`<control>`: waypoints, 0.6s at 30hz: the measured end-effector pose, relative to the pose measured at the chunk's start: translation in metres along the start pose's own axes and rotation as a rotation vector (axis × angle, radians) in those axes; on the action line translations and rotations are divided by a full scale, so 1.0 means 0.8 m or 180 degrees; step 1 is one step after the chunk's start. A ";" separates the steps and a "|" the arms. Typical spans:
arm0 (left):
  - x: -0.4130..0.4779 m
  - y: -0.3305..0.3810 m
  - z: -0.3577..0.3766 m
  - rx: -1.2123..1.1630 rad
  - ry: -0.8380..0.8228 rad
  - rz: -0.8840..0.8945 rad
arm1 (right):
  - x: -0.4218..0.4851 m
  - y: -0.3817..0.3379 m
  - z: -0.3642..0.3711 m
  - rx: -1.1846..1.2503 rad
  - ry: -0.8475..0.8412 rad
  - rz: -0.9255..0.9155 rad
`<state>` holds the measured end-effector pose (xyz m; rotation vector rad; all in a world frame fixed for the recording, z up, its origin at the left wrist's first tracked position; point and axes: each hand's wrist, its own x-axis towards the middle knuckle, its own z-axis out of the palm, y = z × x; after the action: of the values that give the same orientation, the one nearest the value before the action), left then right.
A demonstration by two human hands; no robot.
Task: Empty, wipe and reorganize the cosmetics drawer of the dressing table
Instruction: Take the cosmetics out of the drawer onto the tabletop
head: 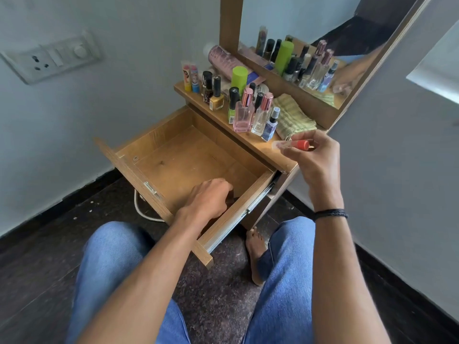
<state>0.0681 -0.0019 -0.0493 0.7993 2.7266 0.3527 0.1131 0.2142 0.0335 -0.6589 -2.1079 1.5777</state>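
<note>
Right hand (pixel 315 157) pinches a small tube (pixel 295 145) with a red end between thumb and fingertips, held level above the near edge of the table (pixel 270 156). Judged purpose: a light pinch suits a slim item being set down among standing ones.

Left hand (pixel 208 197) reaches down into the drawer (pixel 186 160), knuckles up and fingers curled toward the corner nearest the right hand. A dark patch lies under the fingertips. Whether it is an item or shadow cannot be told, nor whether this hand holds anything.

The drawer is pulled fully out beneath the left hand, and the rest of its floor shows bare wood. Emptying therefore appears nearly complete.

Beyond the right hand, bottles (pixel 243 115) stand upright in a close row on the table, which keeps them stable and leaves the drawer free. A folded cloth (pixel 290 117) lies just beyond the right hand's fingertips, within reach for the wiping step, which is not yet begun.
</note>
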 end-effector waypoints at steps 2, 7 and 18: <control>0.000 0.002 0.003 0.0048 -0.0019 -0.0008 | 0.001 0.001 -0.004 -0.0109 -0.0133 0.0014; 0.001 0.003 0.004 0.0050 0.0053 -0.0140 | 0.004 0.000 -0.014 -0.0112 -0.0343 -0.0001; 0.010 -0.006 -0.022 -0.1851 0.1212 -0.0719 | -0.002 0.008 0.021 0.0410 0.0030 -0.0141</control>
<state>0.0532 -0.0043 -0.0358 0.2807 2.7550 1.2769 0.1055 0.2018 0.0232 -0.5707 -1.9808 1.6662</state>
